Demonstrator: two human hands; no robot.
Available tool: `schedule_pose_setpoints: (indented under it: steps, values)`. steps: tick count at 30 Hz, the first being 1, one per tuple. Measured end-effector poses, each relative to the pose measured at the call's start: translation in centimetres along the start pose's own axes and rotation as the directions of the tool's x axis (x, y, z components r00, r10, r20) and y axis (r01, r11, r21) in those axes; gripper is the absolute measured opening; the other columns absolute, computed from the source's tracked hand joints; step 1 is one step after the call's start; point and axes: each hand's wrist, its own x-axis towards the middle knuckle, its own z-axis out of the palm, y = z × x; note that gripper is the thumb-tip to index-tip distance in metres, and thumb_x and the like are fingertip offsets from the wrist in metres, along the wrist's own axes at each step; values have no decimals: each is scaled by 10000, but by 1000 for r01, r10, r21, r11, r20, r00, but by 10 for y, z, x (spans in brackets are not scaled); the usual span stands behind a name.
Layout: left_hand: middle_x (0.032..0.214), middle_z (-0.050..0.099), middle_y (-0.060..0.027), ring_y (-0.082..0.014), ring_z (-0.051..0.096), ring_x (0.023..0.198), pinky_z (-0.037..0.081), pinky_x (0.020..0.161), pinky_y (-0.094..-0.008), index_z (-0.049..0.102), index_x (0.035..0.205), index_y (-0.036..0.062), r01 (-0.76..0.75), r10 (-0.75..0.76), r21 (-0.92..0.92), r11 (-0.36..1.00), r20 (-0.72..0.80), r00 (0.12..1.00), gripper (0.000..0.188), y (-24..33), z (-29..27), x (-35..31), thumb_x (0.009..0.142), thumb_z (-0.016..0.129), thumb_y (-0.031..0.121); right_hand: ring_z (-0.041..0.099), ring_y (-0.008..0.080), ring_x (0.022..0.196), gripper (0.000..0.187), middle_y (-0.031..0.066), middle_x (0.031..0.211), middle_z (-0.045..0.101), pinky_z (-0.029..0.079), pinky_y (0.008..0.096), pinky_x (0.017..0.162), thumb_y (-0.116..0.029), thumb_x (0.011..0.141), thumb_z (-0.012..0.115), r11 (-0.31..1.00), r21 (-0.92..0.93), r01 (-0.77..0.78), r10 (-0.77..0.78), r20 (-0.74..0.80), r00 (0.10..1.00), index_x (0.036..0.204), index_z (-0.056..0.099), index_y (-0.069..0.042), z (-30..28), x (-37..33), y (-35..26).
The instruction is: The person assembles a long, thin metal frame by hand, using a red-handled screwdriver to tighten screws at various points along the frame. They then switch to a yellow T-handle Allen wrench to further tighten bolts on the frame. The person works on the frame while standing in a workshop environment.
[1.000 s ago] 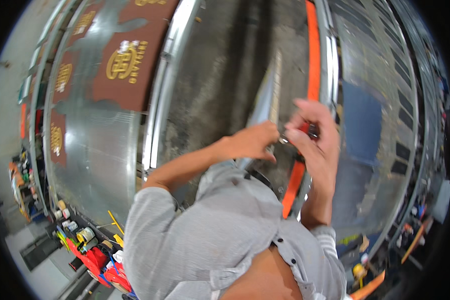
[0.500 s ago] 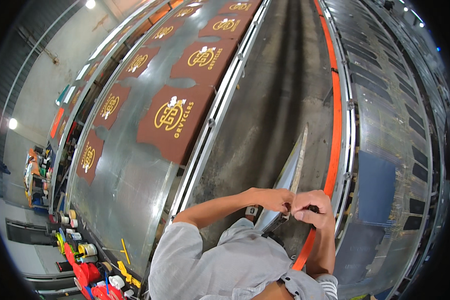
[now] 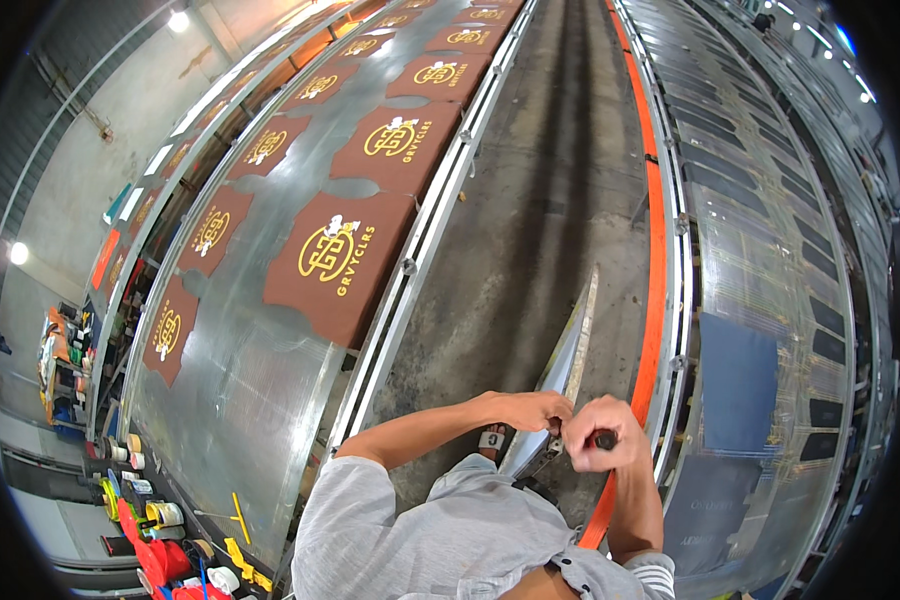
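One thin panel [image 3: 558, 370], pale blue on its face and worn along its long edge, stood tilted in the aisle between two long worktops, its far tip pointing away from a person in a grey shirt [image 3: 440, 530]. At its near end, the left hand [image 3: 542, 410] curled its fingers against the edge; whether that grip had hold of the panel or of something smaller could not be told. Just beside it, the right hand [image 3: 612, 418] was closed in a fist, its grip wrapped around a dark handle [image 3: 604, 439] whose rounded end faced the camera. Below the left forearm, a sandalled foot [image 3: 491, 438] rested on the stained grey floor [image 3: 510, 200].

To the right of the hands, an orange strip [image 3: 655, 260] ran along a metal rail [image 3: 680, 270] bordering one worktop [image 3: 735, 240], where a dark blue cloth piece [image 3: 738, 385] lay flat. Across the aisle, brown cloth pieces [image 3: 300, 215] printed with gold designs lay in rows on the other worktop [image 3: 240, 430]. A yellow T-shaped tool [image 3: 241, 520] and assorted tubs [image 3: 164, 514] crowded the lower left.
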Motion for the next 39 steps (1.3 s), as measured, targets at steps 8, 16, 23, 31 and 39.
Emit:
schedule_pose_setpoints:
  steps: [8, 16, 23, 31, 39]
  values:
    - [881, 643, -103, -233, 647, 838, 517, 756, -355, 701, 901, -28, 155, -170, -229, 961, -47, 984, 157, 1, -11, -4, 753, 671, -73, 517, 82, 762, 83, 17, 858, 595, 413, 228, 696, -8, 843, 684, 959, -110, -263, 65, -815, 576, 905, 631, -20, 28, 0, -14]
    - [1299, 663, -90, -290, 482, 1342, 371, 1136, -427, 754, 1031, 15, 101, -134, -171, 980, -191, 972, 397, 24, 9, -10, 649, 861, 39, 431, 62, 641, 143, 22, 737, 528, 327, 241, 552, 11, 918, 667, 955, -283, -83, -178, -778, 602, 849, 544, -3, 30, -8, 15]
    - [1132, 726, -106, -265, 599, 1214, 449, 1057, -378, 746, 1004, -24, 91, -198, -345, 934, -289, 937, 408, 13, 26, -16, 611, 841, 28, 550, 137, 590, 134, 87, 708, 601, 428, 290, 525, 76, 878, 642, 982, -178, 57, -157, -624, 765, 810, 558, -3, 30, -7, 1]
    - [1062, 727, -117, -255, 615, 1156, 462, 1026, -368, 734, 962, -24, 99, -238, -387, 917, -331, 913, 364, 16, 24, -17, 614, 832, 24, 627, 200, 775, 317, 113, 865, 650, 473, 302, 689, -43, 735, 727, 969, -230, -87, 24, -266, 964, 1033, 651, 30, 7, 5, -30]
    - [1064, 737, -106, -265, 623, 1146, 484, 1017, -390, 712, 923, -5, -23, -161, -445, 895, -371, 915, 372, 10, 29, -16, 582, 834, -92, 524, 121, 617, 84, 58, 748, 572, 453, 280, 601, -8, 912, 647, 952, -302, -44, -217, -773, 597, 985, 608, 9, 52, -3, 2]
